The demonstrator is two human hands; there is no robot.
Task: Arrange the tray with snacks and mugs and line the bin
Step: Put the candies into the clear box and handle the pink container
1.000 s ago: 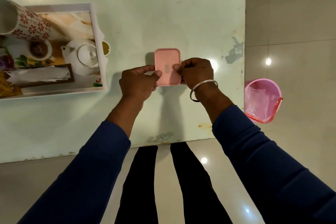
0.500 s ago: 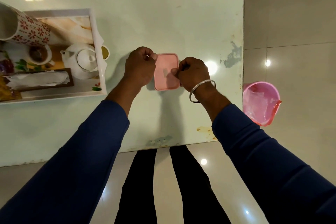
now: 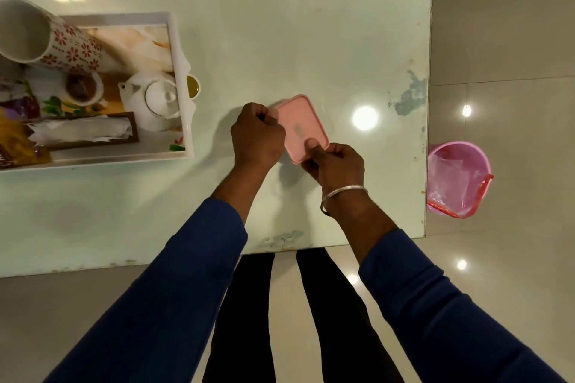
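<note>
Tray (image 3: 182, 121), white, sitting at upper left of the frame, teapot (image 3: 155, 101) inside; pink lidded box (image 3: 300, 127) lying mid-frame, left hand (image 3: 256, 137) curling on its left edge, right hand (image 3: 334, 165) pinching its near corner, thumb pressing the lid; advisable keeping it level; lid's small label proving illegible.

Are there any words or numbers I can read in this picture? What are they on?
No text here can be read.
Pink box lid: a small grey mark in the middle, too blurred to read.
Yellow snack packet on the tray: printing too small and cut off by the picture's edge.
Purple packet: too blurred to read.
Floral mug: only red flowers, no words.
Pink bin: no label visible.
</note>
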